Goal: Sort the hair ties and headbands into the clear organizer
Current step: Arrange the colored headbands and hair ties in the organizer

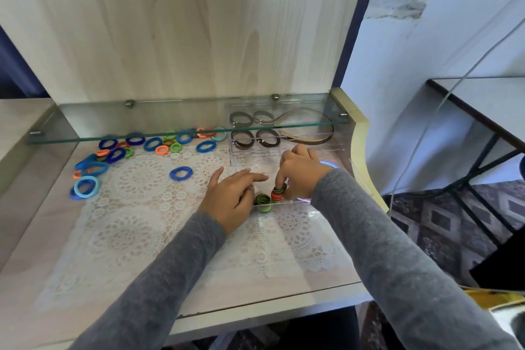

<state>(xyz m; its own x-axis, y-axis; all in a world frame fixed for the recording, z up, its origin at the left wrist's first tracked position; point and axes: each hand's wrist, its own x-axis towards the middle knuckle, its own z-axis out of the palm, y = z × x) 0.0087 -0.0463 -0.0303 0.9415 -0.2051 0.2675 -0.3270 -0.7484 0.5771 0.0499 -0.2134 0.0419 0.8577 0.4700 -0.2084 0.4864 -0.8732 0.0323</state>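
Observation:
The clear organizer (257, 160) stands on a lace doily at the right of the desk. Its near compartment holds a stack of small green ties (262, 200) and a stack of red ones (277, 193). My right hand (301, 175) pinches the red stack with curled fingers. My left hand (233, 197) rests at the compartment's left end, index finger stretched out, other fingers curled beside the green stack. Brown hair ties (244, 139) and a thin brown headband (312, 133) lie in the far compartments. Several loose blue, orange and green ties (153, 143) are scattered at the left; one blue tie (181, 173) lies alone.
A glass shelf (176, 119) hangs low over the back of the desk, above the loose ties and the organizer's far end. A wooden back panel (184, 23) rises behind. The desk's curved right edge (363, 156) is close to the organizer. A cable (426, 128) hangs at the right.

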